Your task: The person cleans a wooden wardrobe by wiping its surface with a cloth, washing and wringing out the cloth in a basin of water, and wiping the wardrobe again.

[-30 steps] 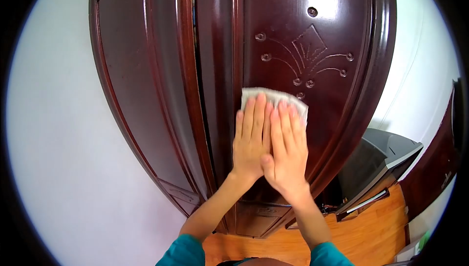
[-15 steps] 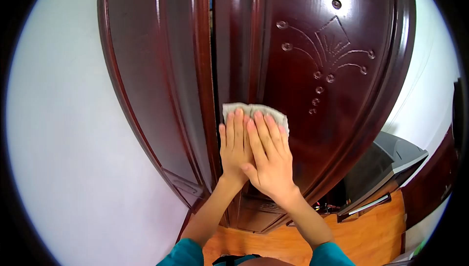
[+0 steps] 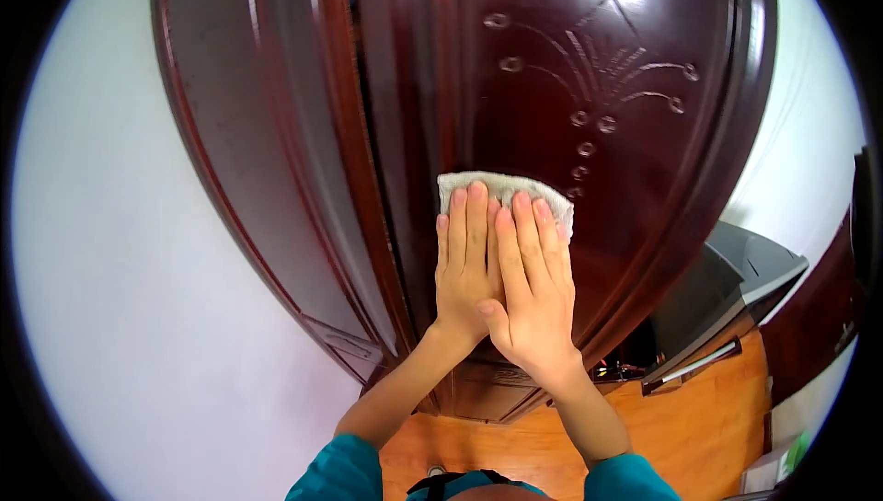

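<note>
A pale folded cloth [image 3: 501, 185] lies flat against the dark red-brown cabinet door [image 3: 543, 142], its top edge showing above the fingertips. My left hand [image 3: 466, 257] presses on the cloth's left part, palm down with fingers stretched out. Beside it, my right hand [image 3: 532, 285] lies flat on the right part, its thumb overlapping my left hand. Most of the cloth is hidden under both hands. Above them the door bears a carved pattern of lines and small round knobs.
The other cabinet door [image 3: 248, 124] is at the left, with a narrow dark gap between the doors. A white wall [image 3: 120, 253] stands further left. At the right are a grey television-like box [image 3: 745, 262] and a dark red door [image 3: 819, 326]. The floor [image 3: 671, 446] is orange wood.
Both hands and the cloth first went left across the door, then came back right and slightly up. The view has shifted a little, with the carved pattern higher in it.
</note>
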Demonstrator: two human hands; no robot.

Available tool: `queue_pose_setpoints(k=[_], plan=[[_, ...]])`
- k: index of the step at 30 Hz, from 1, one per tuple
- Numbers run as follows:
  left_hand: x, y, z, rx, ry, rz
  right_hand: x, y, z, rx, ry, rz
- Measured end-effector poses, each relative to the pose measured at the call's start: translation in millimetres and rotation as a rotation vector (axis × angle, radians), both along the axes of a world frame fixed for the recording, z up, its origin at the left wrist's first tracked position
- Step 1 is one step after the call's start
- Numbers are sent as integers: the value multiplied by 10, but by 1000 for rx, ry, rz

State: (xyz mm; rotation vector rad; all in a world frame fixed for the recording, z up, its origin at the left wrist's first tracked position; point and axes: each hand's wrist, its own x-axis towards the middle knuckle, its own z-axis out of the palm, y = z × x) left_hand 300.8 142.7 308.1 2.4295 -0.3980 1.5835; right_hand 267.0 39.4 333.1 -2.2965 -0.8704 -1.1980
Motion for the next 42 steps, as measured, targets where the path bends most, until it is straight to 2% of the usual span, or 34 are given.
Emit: queue_pose_setpoints(k=[3,6,9,11,14,16,18,22,25,28,29,32,35,38,41,42], plan=[[78,-149,-5,6,-120,56,41,-155,50,-26,-36,-30],[-8,-262,480,22,-126,28,117,-234,376,-10,-163,-55],[273,-298,850,61,-418,-22,223,-312,737,42,-330,-72],[285,-348,937,65,-432,-28,233,-373,833,-16,-351,-116],[279,-408,822,84,-456,64,240,-482,698,-50,-312,-116],[68,-543,620,56,-181,39,189,-566,491,-68,-271,-89],[76,-630,271,45,-146,-24,118,-671,173,-37,-142,-110],[28,-812,-282,157,-183,4,56,-897,-409,32,-135,-134],[-3,-867,-169,114,-148,-30,35,-955,-278,48,-136,-142],[-48,-926,258,39,-89,-97,82,-961,117,99,-183,-76],[-13,-954,328,37,-144,-63,115,-961,186,101,-207,-64],[52,-998,257,34,-210,22,180,-969,116,85,-246,-69],[24,-994,-132,70,-140,23,96,-957,-234,61,-140,-117],[66,-964,-884,72,-184,17,6,-978,-812,66,-53,-62],[68,-987,-1111,70,-206,72,-55,-969,-943,80,12,-56],[58,-1020,-1023,33,-204,61,-51,-977,-862,67,-3,-63]])
